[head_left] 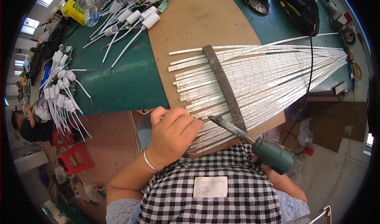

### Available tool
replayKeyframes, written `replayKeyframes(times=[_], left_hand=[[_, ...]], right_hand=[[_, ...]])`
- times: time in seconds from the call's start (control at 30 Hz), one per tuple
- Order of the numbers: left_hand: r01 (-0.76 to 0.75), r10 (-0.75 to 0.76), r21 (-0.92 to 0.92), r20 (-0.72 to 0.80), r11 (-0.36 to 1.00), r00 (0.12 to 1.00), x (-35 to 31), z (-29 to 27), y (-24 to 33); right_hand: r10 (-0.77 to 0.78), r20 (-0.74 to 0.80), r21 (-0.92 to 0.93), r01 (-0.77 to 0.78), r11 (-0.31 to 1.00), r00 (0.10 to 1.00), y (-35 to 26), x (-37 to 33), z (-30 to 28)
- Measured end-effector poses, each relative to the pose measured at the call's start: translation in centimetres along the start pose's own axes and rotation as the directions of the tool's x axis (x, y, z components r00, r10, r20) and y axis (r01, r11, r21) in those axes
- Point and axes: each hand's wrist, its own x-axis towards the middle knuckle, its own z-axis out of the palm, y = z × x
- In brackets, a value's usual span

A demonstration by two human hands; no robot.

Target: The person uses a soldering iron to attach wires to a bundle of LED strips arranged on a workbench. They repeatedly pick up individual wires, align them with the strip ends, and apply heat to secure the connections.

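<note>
Fingers curled and pressed together, my left hand is held over the near left ends of the strips; whatever is pinched in it is hidden. My right hand, partly covered, grips a soldering iron by its thick green handle. The iron's dark tip points up and left, close to the strip ends and just right of my left hand. Many thin silvery LED strips lie side by side on a brown board. A dark flat bar lies across them.
White cylindrical parts with wires are heaped at the far left of the green table, with another bunch at its left edge. A black cord crosses the strips. A metal dish and a black bag stand at the back.
</note>
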Motion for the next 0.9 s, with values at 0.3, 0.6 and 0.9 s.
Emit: replayKeyframes(times=[0.3, 0.6, 0.9], left_hand=[[0.009, -0.008, -0.024, 0.020, 1.000, 1.000, 0.2, 0.2, -0.2], [0.021, -0.019, -0.057, 0.026, 0.998, 0.999, 0.1, 0.3, -0.4], [0.023, -0.021, -0.058, 0.035, 0.998, 0.999, 0.1, 0.4, -0.3]], right_hand=[[-0.067, 0.123, -0.058, 0.075, 0.996, 0.990, 0.8, 0.1, -0.4], [-0.152, 0.168, -0.060, 0.164, 0.985, 0.974, 1.2, 0.6, -0.5], [-0.153, 0.101, -0.029, 0.157, 0.987, 0.983, 1.8, 0.4, 0.0]])
